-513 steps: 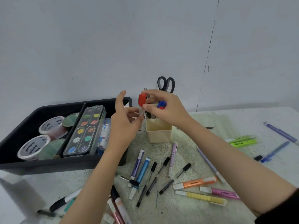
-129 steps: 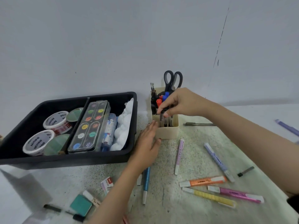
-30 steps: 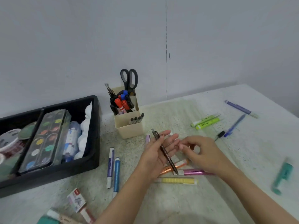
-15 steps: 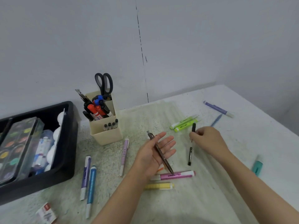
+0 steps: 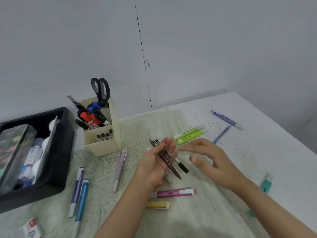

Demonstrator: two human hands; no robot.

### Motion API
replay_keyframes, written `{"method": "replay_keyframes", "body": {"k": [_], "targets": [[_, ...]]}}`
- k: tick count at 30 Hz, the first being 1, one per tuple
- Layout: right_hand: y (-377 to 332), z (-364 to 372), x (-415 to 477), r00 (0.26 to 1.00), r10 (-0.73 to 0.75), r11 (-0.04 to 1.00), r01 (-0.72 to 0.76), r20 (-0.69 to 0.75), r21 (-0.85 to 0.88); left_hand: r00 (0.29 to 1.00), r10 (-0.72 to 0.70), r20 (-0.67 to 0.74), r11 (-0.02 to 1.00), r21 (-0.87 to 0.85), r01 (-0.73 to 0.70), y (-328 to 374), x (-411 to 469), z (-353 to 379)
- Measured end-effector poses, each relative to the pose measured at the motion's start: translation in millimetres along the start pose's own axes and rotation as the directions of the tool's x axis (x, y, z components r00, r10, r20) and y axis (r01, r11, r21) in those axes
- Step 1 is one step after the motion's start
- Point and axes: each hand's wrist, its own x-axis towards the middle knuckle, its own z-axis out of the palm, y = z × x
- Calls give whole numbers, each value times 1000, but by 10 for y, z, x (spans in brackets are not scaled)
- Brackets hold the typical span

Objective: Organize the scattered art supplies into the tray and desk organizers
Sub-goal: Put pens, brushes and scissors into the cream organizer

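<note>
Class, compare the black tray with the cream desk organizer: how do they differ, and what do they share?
The black tray is low and wide; the cream organizer is tall and narrow. The tray holds a paint set; the organizer holds scissors and markers upright. Both sit on the table near the wall, holding supplies.

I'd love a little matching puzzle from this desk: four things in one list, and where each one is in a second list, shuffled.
Things:
1. scissors
2. pink highlighter
3. dark pens
4. paint set

Places:
A. in the black tray
B. lying on the table
C. standing in the cream organizer
D. held in the left hand

Pairs: 1-C, 2-B, 3-D, 4-A.
</note>
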Motion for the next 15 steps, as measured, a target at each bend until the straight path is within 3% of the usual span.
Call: {"method": "replay_keyframes", "body": {"k": [1,3,5,6,11,15], "targets": [[82,-64,30,998,49,999,-50,-45,-15,1000,18,-14,1000,-2,-18,16,-1,-11],[271,-208,94,988,144,951,-155,-60,-267,999,33,-31,999,-27,-34,49,-20,-33],[446,-324,124,977,212,786,-173,-4,-593,999,31,-36,998,-59,-33,81,-69,-36],[514,-376,127,975,222,733,-156,17,-662,999,38,-35,997,-65,-40,92,-92,-37],[479,-436,208,987,134,774,-46,93,-632,995,88,-38,995,-53,-90,114,-149,-108],[207,-335,290,998,-58,868,61,22,-493,993,117,-17,993,-14,-117,140,-206,-153]]}}
